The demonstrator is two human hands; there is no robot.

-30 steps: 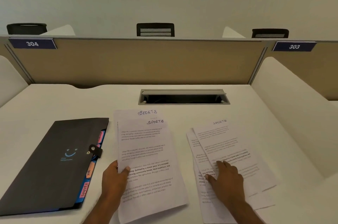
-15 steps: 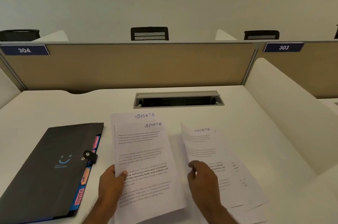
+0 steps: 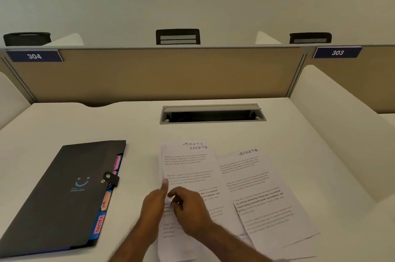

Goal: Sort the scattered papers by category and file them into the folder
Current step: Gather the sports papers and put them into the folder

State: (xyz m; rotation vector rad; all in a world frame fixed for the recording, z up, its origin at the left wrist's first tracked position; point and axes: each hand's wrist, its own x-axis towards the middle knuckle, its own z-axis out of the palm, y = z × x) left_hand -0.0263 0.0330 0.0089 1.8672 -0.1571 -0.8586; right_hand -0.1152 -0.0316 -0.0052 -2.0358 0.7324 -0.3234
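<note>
Setting: White study-carrel desk (image 3: 213, 133) with a tan fabric divider panel (image 3: 160, 73) at the back and a grey rectangular cable slot (image 3: 212, 113) set into the desktop.
Folder: Closed black expanding file folder (image 3: 64, 193) lies flat on the left of the desk, with a blue smiley print, a snap strap, and coloured index tabs along its right edge; two tabs read "HR" and "SPORTS".
Middle papers: Small stack of white printed sheets (image 3: 192, 167) lies just right of the folder, headed "SPORTS" in handwriting.
Right papers: Second loose pile of white printed sheets (image 3: 260, 193), also headed "SPORTS", lies beside the first and overlaps its right edge.
Left hand: Left hand (image 3: 152, 204) rests at the middle stack's left edge, thumb raised against the paper's border; whether it pinches the sheets cannot be told.
Right hand: Right hand (image 3: 188, 210) lies on the middle stack with its fingers curled down onto the top sheet.
Hard to see: Body text is too small to read; the hands cover the stack's lower lines; the frame cuts off the bottom edges of the papers.
</note>
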